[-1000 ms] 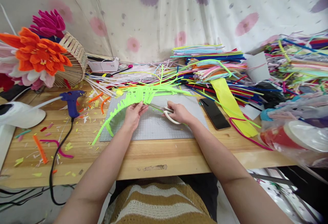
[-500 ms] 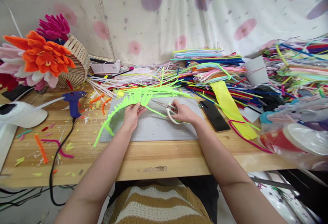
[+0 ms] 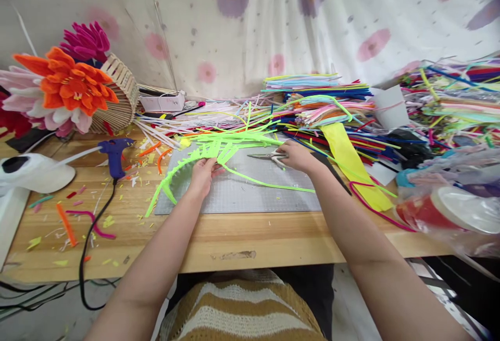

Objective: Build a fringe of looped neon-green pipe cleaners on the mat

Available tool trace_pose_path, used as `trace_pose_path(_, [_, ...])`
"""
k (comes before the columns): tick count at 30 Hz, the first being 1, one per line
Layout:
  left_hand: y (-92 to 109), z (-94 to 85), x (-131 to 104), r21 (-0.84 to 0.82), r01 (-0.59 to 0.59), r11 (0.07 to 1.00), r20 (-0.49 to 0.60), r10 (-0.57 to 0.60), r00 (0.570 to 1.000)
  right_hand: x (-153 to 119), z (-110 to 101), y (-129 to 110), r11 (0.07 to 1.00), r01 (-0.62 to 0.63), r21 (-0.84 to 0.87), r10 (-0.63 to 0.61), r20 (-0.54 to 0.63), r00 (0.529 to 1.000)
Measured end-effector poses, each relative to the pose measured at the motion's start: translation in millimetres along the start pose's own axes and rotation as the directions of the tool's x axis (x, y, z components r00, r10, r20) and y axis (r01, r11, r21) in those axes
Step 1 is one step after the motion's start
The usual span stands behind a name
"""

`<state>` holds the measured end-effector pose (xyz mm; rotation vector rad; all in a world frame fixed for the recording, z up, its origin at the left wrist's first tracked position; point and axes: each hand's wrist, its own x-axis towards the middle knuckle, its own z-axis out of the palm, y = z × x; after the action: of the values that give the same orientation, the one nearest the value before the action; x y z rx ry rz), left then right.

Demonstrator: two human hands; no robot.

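My left hand (image 3: 202, 175) pinches a curved strip of neon green pipe cleaners (image 3: 183, 163), fringed with short upright pieces. A single long green stem (image 3: 269, 183) trails from it to the right across the grey cutting mat (image 3: 242, 200). Farther right, my right hand (image 3: 299, 156) is closed around the handles of a pair of scissors (image 3: 265, 156). Their metal blades point left, low over the mat, and the fingers partly hide the handles. Behind both hands lies a loose pile of green pipe cleaners (image 3: 242, 137).
A blue glue gun (image 3: 116, 158) with a black cord stands at left among scraps. Pipe cleaner flowers (image 3: 78, 88) in a wooden basket (image 3: 119, 93) are behind it. Bundled pipe cleaners (image 3: 324, 91) line the back. A phone (image 3: 332, 169), yellow strip (image 3: 347, 164) and wrapped red cup (image 3: 424, 208) lie right.
My right hand has moved right and slightly away from me with the scissors, whose blades now lie flatter. The green stem shows at full length. My left hand keeps its pinch.
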<state>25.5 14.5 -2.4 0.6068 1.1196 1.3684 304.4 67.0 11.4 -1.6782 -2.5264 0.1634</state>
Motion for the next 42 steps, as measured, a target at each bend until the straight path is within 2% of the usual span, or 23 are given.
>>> trace_pose_path(5, [0, -1.5, 1, -0.018, 0.015, 1.0, 0.012, -0.015, 1.0, -6, 0, -13, 0.992, -0.064, -0.109, 0.057, -0.069, 0.996])
trace_pose_path(9, [1, -1.9, 0, -0.026, 0.027, 0.999, 0.014, -0.027, 1.0, -8, 1, -19, 0.971, -0.224, -0.079, 0.217, -0.089, 0.972])
trace_pose_path(11, [2, -1.7, 0, -0.031, 0.027, 0.999, 0.008, -0.027, 1.0, -5, -1, -21, 0.966, -0.256, -0.03, 0.252, -0.102, 0.962])
trace_pose_path(14, [1, -1.1, 1, -0.03, 0.022, 0.999, -0.001, -0.022, 1.0, -1, -2, -34, 0.982, -0.153, 0.115, 0.171, -0.165, 0.971])
trace_pose_path(16, [1, -0.6, 1, -0.02, 0.008, 1.0, -0.011, -0.008, 1.0, 2, 1, -52, 0.966, 0.02, 0.258, 0.033, -0.2, 0.979])
trace_pose_path(18, [0, 0.0, 2, -0.006, -0.012, 1.0, -0.03, 0.012, 0.999, 3, 7, -76, 0.906, 0.151, 0.396, -0.077, -0.197, 0.977])
trace_pose_path(21, [-2, 1.5, 2, 0.011, -0.035, 0.999, -0.074, 0.036, 0.997, 4, 20, -112, 0.827, 0.165, 0.538, -0.116, -0.124, 0.985])
trace_pose_path(23, [-3, 2.9, 2, 0.023, -0.043, 0.999, -0.1, 0.045, 0.994, 5, 27, -131, 0.838, 0.122, 0.532, -0.1, -0.072, 0.992])
trace_pose_path(26, [-4, 3.5, 3, 0.049, -0.052, 0.997, -0.103, 0.057, 0.993, 7, 32, -146, 0.902, 0.085, 0.423, -0.056, -0.08, 0.995])
trace_pose_path(29, [0, -0.3, 1, 0.152, 0.01, 0.988, -0.036, -0.005, 0.999, 10, 29, -148, 0.948, 0.085, 0.307, -0.054, -0.109, 0.993])
trace_pose_path(31, [9, -4.7, -3, 0.305, 0.031, 0.952, 0.036, -0.045, 0.998, 12, 22, -143, 0.954, 0.093, 0.285, -0.056, -0.134, 0.989])
trace_pose_path(32, [15, -6.8, -6, 0.376, -0.027, 0.926, 0.066, 0.003, 0.998, 14, 18, -139, 0.951, 0.103, 0.29, -0.063, -0.144, 0.988])
trace_pose_path(33, [23, -8.3, -10, 0.43, -0.134, 0.893, 0.072, 0.114, 0.991, 15, 13, -135, 0.947, 0.117, 0.301, -0.074, -0.149, 0.986])
trace_pose_path(34, [30, -9.1, -14, 0.483, -0.264, 0.835, 0.078, 0.259, 0.963, 16, 8, -131, 0.94, 0.135, 0.313, -0.091, -0.15, 0.985])
trace_pose_path(36, [44, -8.3, -20, 0.608, -0.452, 0.653, 0.114, 0.491, 0.864, 18, -2, -125, 0.928, 0.179, 0.328, -0.134, -0.154, 0.979])
trace_pose_path(37, [49, -6.7, -21, 0.648, -0.51, 0.566, 0.174, 0.542, 0.822, 19, -8, -123, 0.923, 0.202, 0.327, -0.156, -0.16, 0.975])
trace_pose_path(38, [53, -4.6, -21, 0.673, -0.548, 0.497, 0.24, 0.554, 0.797, 20, -13, -121, 0.921, 0.222, 0.321, -0.174, -0.17, 0.97])
trace_pose_path(39, [54, -2.2, -20, 0.68, -0.568, 0.464, 0.299, 0.531, 0.793, 21, -19, -120, 0.921, 0.238, 0.308, -0.191, -0.177, 0.966])
trace_pose_path(40, [54, 0.2, -18, 0.673, -0.571, 0.47, 0.34, 0.489, 0.803, 22, -24, -119, 0.924, 0.252, 0.288, -0.206, -0.18, 0.962])
trace_pose_path(42, [52, 4.3, -9, 0.642, -0.523, 0.561, 0.37, 0.371, 0.852, 25, -35, -119, 0.936, 0.266, 0.231, -0.228, -0.178, 0.957])
